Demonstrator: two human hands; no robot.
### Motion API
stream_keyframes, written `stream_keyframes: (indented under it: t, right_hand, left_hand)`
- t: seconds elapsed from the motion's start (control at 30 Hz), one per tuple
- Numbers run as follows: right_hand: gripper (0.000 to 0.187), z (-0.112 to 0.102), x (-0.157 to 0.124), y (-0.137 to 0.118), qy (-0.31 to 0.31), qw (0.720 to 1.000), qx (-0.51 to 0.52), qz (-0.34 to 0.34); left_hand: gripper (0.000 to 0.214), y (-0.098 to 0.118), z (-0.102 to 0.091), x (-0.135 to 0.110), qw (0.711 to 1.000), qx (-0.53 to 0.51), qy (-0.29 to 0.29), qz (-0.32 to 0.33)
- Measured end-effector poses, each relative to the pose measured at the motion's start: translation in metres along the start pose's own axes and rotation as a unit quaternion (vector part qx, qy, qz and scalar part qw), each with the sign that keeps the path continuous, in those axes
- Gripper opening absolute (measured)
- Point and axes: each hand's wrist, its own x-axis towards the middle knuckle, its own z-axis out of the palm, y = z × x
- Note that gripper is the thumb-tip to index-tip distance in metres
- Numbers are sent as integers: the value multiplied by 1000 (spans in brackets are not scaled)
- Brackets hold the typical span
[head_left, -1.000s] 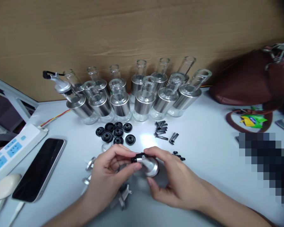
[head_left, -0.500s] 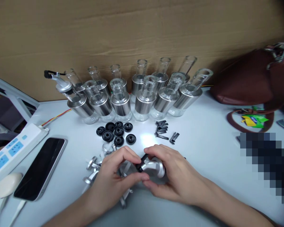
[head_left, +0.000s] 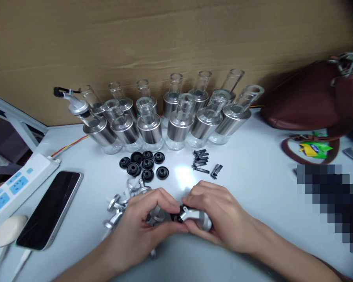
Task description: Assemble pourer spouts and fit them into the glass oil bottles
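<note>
My right hand (head_left: 223, 215) is closed around a silver bottle pourer spout (head_left: 196, 215), its round base towards the palm and its narrow end pointing left. At that narrow end my left hand (head_left: 144, 217) pinches a small black flip cap (head_left: 174, 216), partly hidden by the fingers. Beside and beneath my left hand lies a pile of loose silver pourer spouts (head_left: 115, 203). Just beyond are several round black rubber stoppers (head_left: 133, 169). Small black flip caps (head_left: 200, 159) sit in a cluster further right, and a few more (head_left: 216, 170) lie apart from it.
Glass bottles with steel sleeves (head_left: 181, 131) stand in two rows at the back; the front-left bottle (head_left: 98, 131) carries a fitted pourer. A phone (head_left: 50, 209), power strip (head_left: 14, 188) and white charger (head_left: 10, 231) are left. At right sits a brown bag (head_left: 302, 98).
Both hands have shifted slightly right and down with the spout. My right fingers have come closer together around it, and the black cap is now more covered by fingers.
</note>
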Motion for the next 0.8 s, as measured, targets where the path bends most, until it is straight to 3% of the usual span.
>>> stream_keyframes:
  t: [0.17,0.37,0.5,0.67,0.8]
  right_hand:
    - [5,-1,0,-1,2,1000,-16,8]
    - [9,-4,1,-3,32,998,-35,49]
    - [8,-3,1,-3,36,997,-44,50]
    - [13,-3,2,-1,31,996,-83,28]
    - [15,-2,2,-1,27,994,-96,43]
  left_hand:
    - [15,1,0,1,1000,20,18,8]
    - [21,2,-6,1,997,59,-29,47]
    - [21,4,-7,4,995,70,4,74]
    - [11,9,-4,10,998,8,46,-42]
    - [7,11,-1,13,980,-97,81,-151]
